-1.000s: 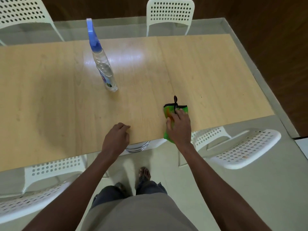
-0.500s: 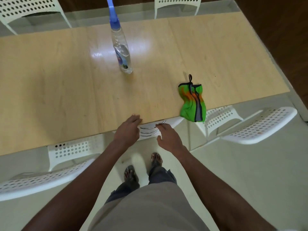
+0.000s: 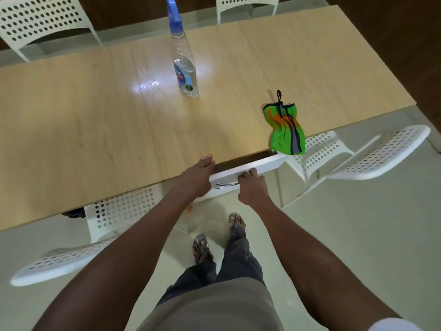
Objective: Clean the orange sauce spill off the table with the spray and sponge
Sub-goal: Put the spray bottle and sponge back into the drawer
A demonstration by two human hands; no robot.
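Spray bottle [image 3: 185, 68] nozzle cut off

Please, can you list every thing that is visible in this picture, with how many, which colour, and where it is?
table: 1, light wood, across the upper half of the view
spray bottle: 1, clear with blue head, upright on the table
green cloth: 1, green with orange stains, on the table's near edge, hanging over it
drawer: 1, white, under the table edge, partly open
chairs: 5, white perforated, around the table
floor: pale, glossy
sandals: 2, dark, on the feet
left hand: 1, fingers flat on the table edge
right hand: 1, grip on the drawer front
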